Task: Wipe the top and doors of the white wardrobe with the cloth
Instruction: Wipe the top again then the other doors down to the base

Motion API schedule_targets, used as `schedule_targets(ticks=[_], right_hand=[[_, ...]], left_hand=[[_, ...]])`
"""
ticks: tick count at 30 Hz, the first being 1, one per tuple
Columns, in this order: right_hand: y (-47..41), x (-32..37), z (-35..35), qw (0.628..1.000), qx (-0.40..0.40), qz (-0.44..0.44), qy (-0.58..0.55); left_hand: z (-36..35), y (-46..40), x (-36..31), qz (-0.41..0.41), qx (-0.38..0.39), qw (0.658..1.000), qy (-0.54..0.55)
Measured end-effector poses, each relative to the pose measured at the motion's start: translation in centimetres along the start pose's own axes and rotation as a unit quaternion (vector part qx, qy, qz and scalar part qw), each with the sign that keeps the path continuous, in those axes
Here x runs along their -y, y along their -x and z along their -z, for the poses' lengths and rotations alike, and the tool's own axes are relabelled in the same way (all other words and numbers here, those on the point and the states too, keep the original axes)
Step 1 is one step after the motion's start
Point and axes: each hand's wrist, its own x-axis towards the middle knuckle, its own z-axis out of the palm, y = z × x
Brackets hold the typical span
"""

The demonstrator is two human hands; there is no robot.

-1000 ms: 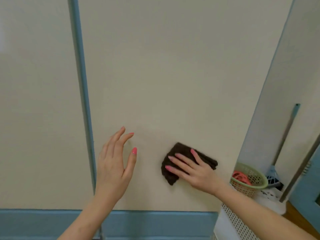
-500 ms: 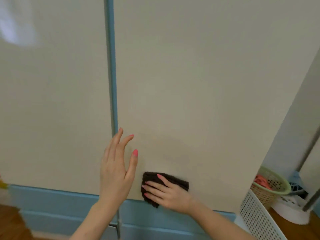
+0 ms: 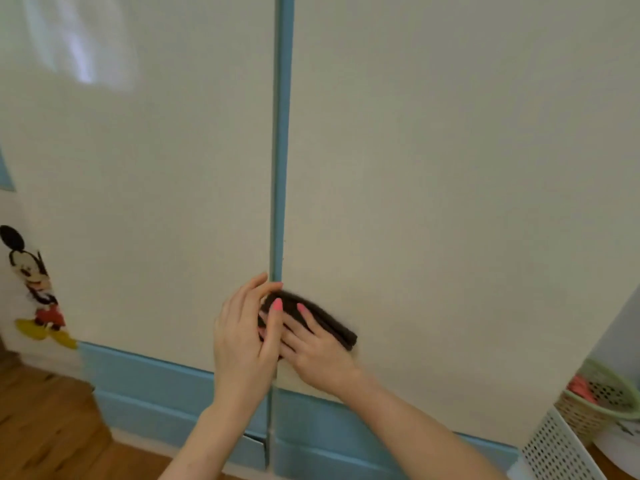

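I count two wardrobe doors (image 3: 450, 168), one dark cloth (image 3: 332, 323) and my two hands (image 3: 242, 341). At nine o'clock is one mouse sticker (image 3: 33, 282); at four o'clock, one green basket (image 3: 602, 403) and one white perforated bin (image 3: 554, 452).

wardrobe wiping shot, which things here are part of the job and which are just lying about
Part of the job:
- white wardrobe doors
- dark cloth, pressed flat on the right door
- right hand, on the cloth
- left hand, beside the blue centre strip

Just lying about:
- cartoon mouse sticker
- green basket
- white perforated bin
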Motion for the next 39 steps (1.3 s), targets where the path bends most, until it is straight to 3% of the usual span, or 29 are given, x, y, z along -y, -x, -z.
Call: schedule_targets(ticks=[3, 6, 8, 11, 14, 19, 22, 24, 26, 29, 31, 33, 36, 39], right_hand=[[5.1, 2.9, -1.5, 0.978, 0.141, 0.149, 0.039], [6.1, 2.0, -1.2, 0.965, 0.15, 0.207, 0.063], [4.3, 0.4, 0.1, 0.982, 0.085, 0.163, 0.045], [0.3, -1.0, 1.9, 1.0, -0.016, 0.01, -0.016], [-0.3, -0.2, 1.4, 0.997, -0.038, -0.061, -0.029], [12.0, 0.6, -0.9, 0.98, 0.125, 0.146, 0.054], [18.4, -2.1, 0.2, 0.961, 0.166, 0.197, 0.1], [19.0, -4.9, 1.1, 0.975, 0.122, 0.162, 0.088], [16.2, -7.6, 2.0, 0.997, 0.047, 0.041, 0.052], [10.5, -9.7, 2.8, 0.988, -0.073, -0.131, 0.039], [9.3, -9.4, 2.5, 0.98, -0.101, -0.159, 0.06], [10.4, -8.4, 1.9, 0.986, -0.075, -0.125, 0.078], [15.7, -6.7, 1.2, 0.995, 0.05, 0.044, 0.072], [22.1, -7.7, 2.0, 0.957, 0.173, 0.205, 0.107]], left_hand=[[0.5, 0.6, 0.4, 0.0, 0.003, 1.0, 0.003], [1.1, 0.8, 0.7, -0.007, 0.006, 1.0, -0.002], [1.1, 0.5, 0.6, 0.003, 0.009, 1.0, -0.001], [0.3, 0.4, -0.3, 0.015, 0.024, 0.999, 0.018], [-0.9, 0.7, -0.9, 0.015, 0.04, 0.999, 0.032], [-2.0, 1.8, -0.6, 0.001, 0.052, 0.998, 0.031], [-2.4, 1.9, -0.3, 0.002, 0.063, 0.997, 0.032], [-2.8, 2.0, -0.6, -0.001, 0.073, 0.997, 0.032], [-3.4, 2.0, -1.1, -0.007, 0.076, 0.997, 0.032], [-4.6, 1.7, -2.1, -0.005, 0.08, 0.996, 0.039], [-5.2, 1.7, -2.8, -0.005, 0.085, 0.995, 0.05], [-5.7, 1.7, -3.6, -0.009, 0.09, 0.994, 0.059], [-6.2, 2.3, -4.7, -0.011, 0.104, 0.992, 0.069], [-6.7, 3.2, -5.3, -0.013, 0.109, 0.991, 0.081]])
